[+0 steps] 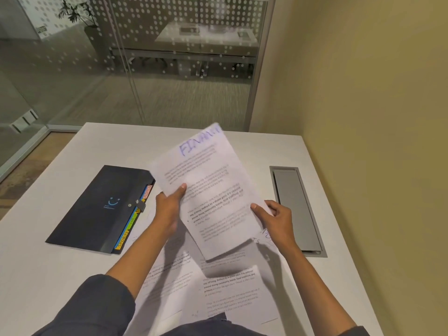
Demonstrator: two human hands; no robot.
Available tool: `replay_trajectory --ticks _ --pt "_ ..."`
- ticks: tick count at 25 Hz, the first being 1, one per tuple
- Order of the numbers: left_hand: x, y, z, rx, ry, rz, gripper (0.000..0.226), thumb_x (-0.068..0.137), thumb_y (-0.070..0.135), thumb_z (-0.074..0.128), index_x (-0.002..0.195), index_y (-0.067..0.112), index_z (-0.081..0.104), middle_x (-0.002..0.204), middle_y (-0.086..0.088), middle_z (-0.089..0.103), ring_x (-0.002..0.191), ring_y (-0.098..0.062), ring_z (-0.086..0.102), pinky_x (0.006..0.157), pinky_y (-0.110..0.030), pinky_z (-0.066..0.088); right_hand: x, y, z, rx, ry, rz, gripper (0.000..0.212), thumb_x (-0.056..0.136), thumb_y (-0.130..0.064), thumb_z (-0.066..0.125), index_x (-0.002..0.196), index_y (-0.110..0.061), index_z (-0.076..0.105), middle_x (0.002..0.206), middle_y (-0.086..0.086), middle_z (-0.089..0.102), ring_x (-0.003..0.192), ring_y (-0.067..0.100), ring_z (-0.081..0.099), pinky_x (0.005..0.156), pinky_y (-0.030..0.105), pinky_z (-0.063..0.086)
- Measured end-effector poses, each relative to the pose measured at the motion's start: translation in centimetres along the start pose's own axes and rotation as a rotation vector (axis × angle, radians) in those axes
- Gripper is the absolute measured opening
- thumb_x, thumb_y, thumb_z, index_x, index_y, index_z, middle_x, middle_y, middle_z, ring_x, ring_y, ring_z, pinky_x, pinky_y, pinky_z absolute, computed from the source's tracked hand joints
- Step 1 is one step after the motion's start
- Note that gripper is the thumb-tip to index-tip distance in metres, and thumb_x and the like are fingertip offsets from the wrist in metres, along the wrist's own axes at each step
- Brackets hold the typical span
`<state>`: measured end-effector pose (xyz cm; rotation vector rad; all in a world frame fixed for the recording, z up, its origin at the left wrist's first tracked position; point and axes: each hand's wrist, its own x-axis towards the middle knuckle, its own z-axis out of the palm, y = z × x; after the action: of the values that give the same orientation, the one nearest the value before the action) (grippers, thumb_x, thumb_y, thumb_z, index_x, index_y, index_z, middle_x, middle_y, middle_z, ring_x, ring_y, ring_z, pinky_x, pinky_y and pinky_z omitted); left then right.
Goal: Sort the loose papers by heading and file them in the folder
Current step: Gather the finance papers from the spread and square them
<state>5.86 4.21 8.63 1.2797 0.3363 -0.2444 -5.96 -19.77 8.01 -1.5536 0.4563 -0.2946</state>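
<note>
Both hands hold printed sheets above the white table (60, 275). My left hand (169, 204) grips the left edge of a sheet with a blue handwritten heading starting "FINAN" (194, 163). My right hand (278, 217) pinches the right edge of a sheet in front of it (218, 226). Whether the two sheets touch I cannot tell. More loose papers (213, 292) lie spread on the table under my arms. A dark expanding folder (99, 207) lies shut at the left, with coloured tabs along its right edge; "SPORTS" and "HR" are readable.
A grey cable hatch (295, 209) is set into the table at the right. A yellow wall runs close along the right side. A glass partition with white dots stands behind the table's far edge.
</note>
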Motion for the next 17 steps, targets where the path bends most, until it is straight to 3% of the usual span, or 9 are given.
replay_trajectory --ticks 2,4,6,11,15,17 --pt "0.9 0.2 -0.8 -0.139 0.042 -0.063 0.063 0.077 0.024 0.080 0.132 0.011 0.052 0.120 -0.007 0.067 0.109 -0.026 0.065 0.098 -0.051 0.048 0.0 -0.3 0.1 0.075 0.037 0.036 0.016 0.084 -0.013 0.076 0.096 -0.005 0.071 0.081 -0.001 0.077 0.075 0.014 0.073 0.067 0.022 0.057" --pt "0.5 0.6 -0.7 -0.248 0.035 -0.117 0.051 0.082 0.020 0.076 0.128 0.009 0.057 0.119 -0.011 0.068 0.108 -0.027 0.066 0.098 -0.050 0.049 0.1 -0.6 0.4 0.160 0.107 0.098 0.017 0.083 -0.013 0.077 0.096 -0.005 0.069 0.079 -0.001 0.075 0.074 0.012 0.072 0.068 0.020 0.056" --pt "0.1 0.8 -0.3 -0.310 0.003 -0.170 0.035 0.089 0.015 0.068 0.122 0.008 0.062 0.114 -0.012 0.070 0.105 -0.027 0.067 0.094 -0.049 0.052 -0.1 -1.0 1.3 0.243 0.066 0.152 0.015 0.085 -0.011 0.074 0.099 -0.009 0.070 0.090 0.004 0.076 0.082 0.016 0.072 0.072 0.022 0.057" --pt "-1.0 0.5 1.4 -0.396 -0.123 -0.219 0.035 0.093 0.014 0.061 0.126 0.005 0.060 0.121 -0.016 0.066 0.114 -0.031 0.062 0.101 -0.049 0.046 -0.6 -1.4 3.5 0.242 0.013 0.163 0.024 0.088 -0.012 0.071 0.112 -0.016 0.068 0.103 -0.002 0.075 0.089 0.014 0.073 0.072 0.025 0.058" --pt "-0.5 2.4 0.6 -0.459 -0.157 -0.124 0.030 0.096 0.030 0.051 0.116 0.012 0.065 0.113 -0.009 0.070 0.102 -0.027 0.067 0.086 -0.041 0.053 0.2 -1.7 1.4 0.054 0.085 0.047 0.021 0.087 -0.010 0.073 0.107 -0.014 0.069 0.091 -0.007 0.073 0.076 0.002 0.072 0.062 0.016 0.055" --pt "0.5 3.4 -0.7 -0.386 -0.094 -0.106 0.030 0.091 0.034 0.058 0.106 0.011 0.068 0.106 -0.007 0.069 0.097 -0.026 0.066 0.079 -0.038 0.054 0.4 -1.7 0.2 -0.042 0.090 0.019 0.019 0.087 -0.011 0.072 0.106 -0.011 0.070 0.086 -0.008 0.072 0.069 -0.001 0.071 0.056 0.013 0.052"
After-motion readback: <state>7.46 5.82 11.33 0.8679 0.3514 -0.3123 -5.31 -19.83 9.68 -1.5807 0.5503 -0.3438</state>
